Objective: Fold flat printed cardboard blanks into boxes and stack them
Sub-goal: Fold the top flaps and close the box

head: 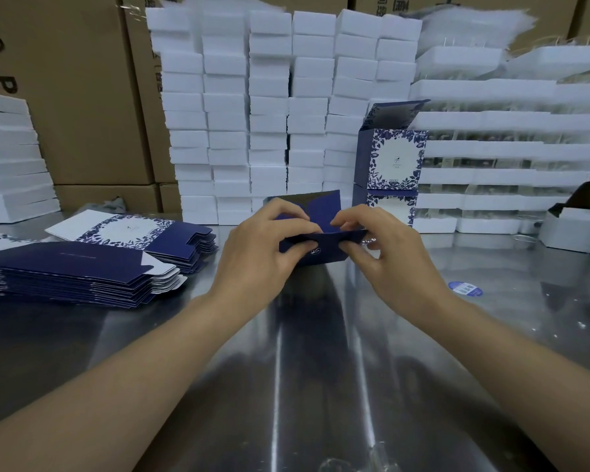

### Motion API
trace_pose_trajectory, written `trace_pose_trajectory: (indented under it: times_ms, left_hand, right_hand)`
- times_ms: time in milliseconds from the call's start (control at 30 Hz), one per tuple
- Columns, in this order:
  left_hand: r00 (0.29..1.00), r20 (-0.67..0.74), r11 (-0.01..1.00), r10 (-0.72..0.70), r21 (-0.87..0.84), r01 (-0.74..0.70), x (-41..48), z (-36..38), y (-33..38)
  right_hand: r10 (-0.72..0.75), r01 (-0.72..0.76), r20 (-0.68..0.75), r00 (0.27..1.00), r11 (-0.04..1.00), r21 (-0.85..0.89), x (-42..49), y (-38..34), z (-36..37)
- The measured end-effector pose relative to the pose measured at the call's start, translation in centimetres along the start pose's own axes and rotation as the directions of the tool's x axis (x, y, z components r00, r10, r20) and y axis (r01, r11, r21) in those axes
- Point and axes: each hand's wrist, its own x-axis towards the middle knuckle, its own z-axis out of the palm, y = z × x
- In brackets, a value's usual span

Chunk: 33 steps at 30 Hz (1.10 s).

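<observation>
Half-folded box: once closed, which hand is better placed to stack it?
Probably the right hand: both hold the half-folded box, but the stacked printed boxes stand just beyond it; the flat blanks lie beside the left hand.

The left hand (pixel 263 248) and right hand (pixel 385 248) cover both ends of the box (pixel 317 248); its inside is hidden. The blanks (pixel 69 272) run off the left edge. A round blue sticker (pixel 465 288) bears print too small to read. At right the trays (pixel 491 148), perhaps clear-lidded, are blurred.
</observation>
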Motion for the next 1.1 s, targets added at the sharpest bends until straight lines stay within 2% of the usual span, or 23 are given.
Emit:
trace_pose_trajectory:
  times_ms: [133,300,467,667,800,967,1100]
  left_hand:
    - [1.0,-0.019,1.0,0.015,-0.02,-0.016,0.0,0.1,0.1]
    - [0.998,-0.04,0.999,0.049,-0.006,-0.05,0.0,-0.3,0.2]
    - [0.998,0.006,0.996,0.069,-0.051,-0.068,0.0,0.2,0.3]
    - [0.996,0.026,0.968,-0.088,-0.233,0.092,0.6,-0.4,-0.5]
    - [0.986,0.086,0.933,-0.145,-0.32,0.165,0.5,-0.3,-0.3]
    - [0.952,0.127,0.872,-0.28,-0.381,0.308,0.8,-0.6,-1.1]
    - [0.943,0.167,0.864,-0.289,-0.378,0.332,0.6,-0.7,-1.0]
  right_hand:
    - [-0.033,0.031,-0.04,0.999,0.999,-0.037,0.2,0.0,-0.3]
    - [-0.001,-0.001,-0.062,0.998,1.0,-0.029,0.1,-0.4,-0.5]
    - [-0.008,0.006,-0.053,0.999,0.999,-0.035,0.2,-0.9,-0.5]
    - [0.026,-0.027,-0.058,0.998,1.0,-0.009,0.2,-0.7,-0.4]
    - [0.164,-0.157,-0.043,0.986,0.979,0.129,0.3,0.2,-0.9]
    - [0.18,-0.181,0.018,0.984,0.974,0.137,0.1,0.7,-0.6]
    - [0.225,-0.245,0.109,0.968,0.94,0.236,0.0,1.1,-0.7]
